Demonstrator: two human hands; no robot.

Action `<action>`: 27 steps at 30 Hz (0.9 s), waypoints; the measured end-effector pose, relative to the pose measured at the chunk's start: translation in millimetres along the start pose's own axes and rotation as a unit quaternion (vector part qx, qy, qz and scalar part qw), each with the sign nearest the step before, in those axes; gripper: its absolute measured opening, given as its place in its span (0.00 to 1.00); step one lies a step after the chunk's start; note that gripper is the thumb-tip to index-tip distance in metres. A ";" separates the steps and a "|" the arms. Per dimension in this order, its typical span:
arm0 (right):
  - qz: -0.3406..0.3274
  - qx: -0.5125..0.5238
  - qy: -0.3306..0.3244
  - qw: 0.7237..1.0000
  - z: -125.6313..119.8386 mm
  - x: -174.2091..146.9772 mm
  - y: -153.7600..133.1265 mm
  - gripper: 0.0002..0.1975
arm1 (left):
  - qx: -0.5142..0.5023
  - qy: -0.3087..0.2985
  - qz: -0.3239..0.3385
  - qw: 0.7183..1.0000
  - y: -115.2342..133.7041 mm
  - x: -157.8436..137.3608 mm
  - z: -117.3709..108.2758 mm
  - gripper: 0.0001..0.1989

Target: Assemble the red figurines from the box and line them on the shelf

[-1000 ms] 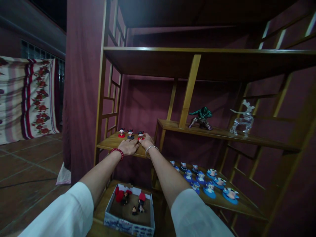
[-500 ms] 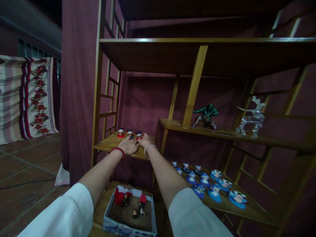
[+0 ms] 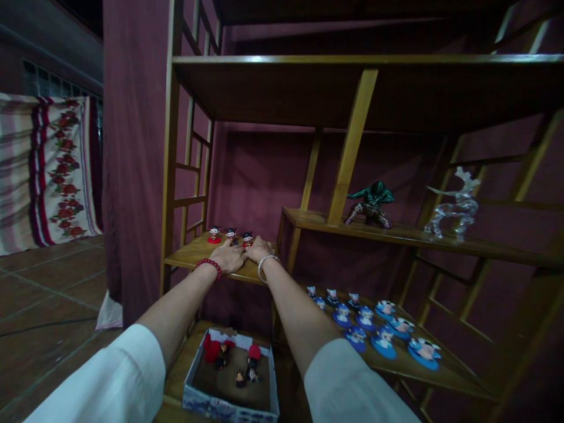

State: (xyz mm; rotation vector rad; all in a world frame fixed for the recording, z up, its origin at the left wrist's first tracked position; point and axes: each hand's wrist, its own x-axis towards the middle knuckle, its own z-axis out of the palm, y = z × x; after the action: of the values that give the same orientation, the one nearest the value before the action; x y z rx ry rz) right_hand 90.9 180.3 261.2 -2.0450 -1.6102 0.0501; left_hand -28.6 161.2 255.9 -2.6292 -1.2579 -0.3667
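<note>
Right hand [image 3: 259, 249]: fingers bent at the right side of the right-hand figurine [image 3: 247, 237]. Can't tell how closed this grip is or whether it has hold. Left hand [image 3: 228, 257]: palm down, fingers forward, tips by the front of the same figurine's base. Can't tell how far open or if it bears on anything.

That figurine stands upright on the small left shelf [image 3: 187, 255], dark hair, red base. Middle figurine [image 3: 230, 234] just left of it, darker base, partly behind the left hand. Left figurine [image 3: 214, 233] at the end of the row, red base, upright.

Wrists: red bead bracelet [image 3: 210, 262] on left, silver bangle [image 3: 261, 270] on right.

Near, below the arms: open box [image 3: 220, 408] on a lower wooden surface [image 3: 178, 376]. Printing on its near wall, too small and blurred to read. Inside: red-and-black figure [image 3: 214, 351] left, red-topped figure [image 3: 253, 352] right, small dark figure [image 3: 239, 379] between, nearer.

Right, lower shelf [image 3: 458, 370]: group of small figurines [image 3: 383, 342], several on blue bases. Shelf above [image 3: 408, 233]: crouching green-hooded figure [image 3: 372, 202]; clear antlered figure [image 3: 456, 205] to its right.

Far left: purple curtain [image 3: 132, 176], then a rose-print cloth [image 3: 66, 176].
</note>
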 end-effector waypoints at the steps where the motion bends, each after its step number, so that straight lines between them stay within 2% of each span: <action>1: -0.002 0.002 -0.003 1.000 -0.9 -1.1 0.0 0.23 | -0.004 -0.003 -0.003 1.000 0.3 -0.1 -0.7 0.25; 13: 0.026 0.040 0.021 0.999 -5.0 -7.8 0.3 0.24 | -0.018 -0.011 0.003 1.000 -1.4 4.6 2.0 0.20; 17: 0.013 0.041 0.024 0.999 -3.1 -6.7 1.6 0.23 | 0.003 -0.001 0.002 1.000 1.6 2.3 -1.1 0.22; 20: 0.005 0.047 0.040 0.998 -1.3 -3.5 2.9 0.23 | -0.007 0.014 -0.021 1.000 3.6 -0.6 -2.3 0.23; 23: -0.024 0.069 0.055 0.996 0.4 2.2 3.3 0.23 | -0.026 0.025 -0.052 0.998 4.1 -2.4 -1.3 0.22; 27: -0.061 0.103 0.056 0.991 3.6 11.5 2.7 0.24 | -0.032 0.023 -0.056 0.998 3.9 -2.6 0.1 0.21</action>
State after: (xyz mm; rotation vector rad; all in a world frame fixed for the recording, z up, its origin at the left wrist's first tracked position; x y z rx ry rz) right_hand 95.3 191.8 260.3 -1.7608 -1.5874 0.0547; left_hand -27.1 156.9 254.6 -2.5927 -1.4057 -0.4901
